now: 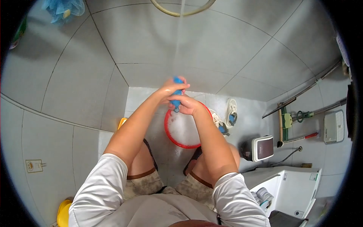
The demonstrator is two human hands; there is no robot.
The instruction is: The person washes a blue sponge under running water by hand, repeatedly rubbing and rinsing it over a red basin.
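Note:
A blue brush-like object point(176, 94) is held in both hands above a red basin point(169, 134) of foamy water. My left hand point(173, 90) is wrapped round its upper part. Lower down, my right hand point(184, 104) has its fingers closed round the same object. The exact kind of object is hard to tell, since fingers cover much of it. A thin stream of water point(177, 45) falls from the top of the view towards the hands. Right of the basin stand white shoes point(231, 109) with blue-grey parts.
A hose point(170, 13) hangs at the top and a blue bath puff point(64, 10) at upper left. On the right are a waste bin point(262, 148), a broom point(282, 125) and a white open appliance point(298, 189). Yellow items point(64, 213) lie at left.

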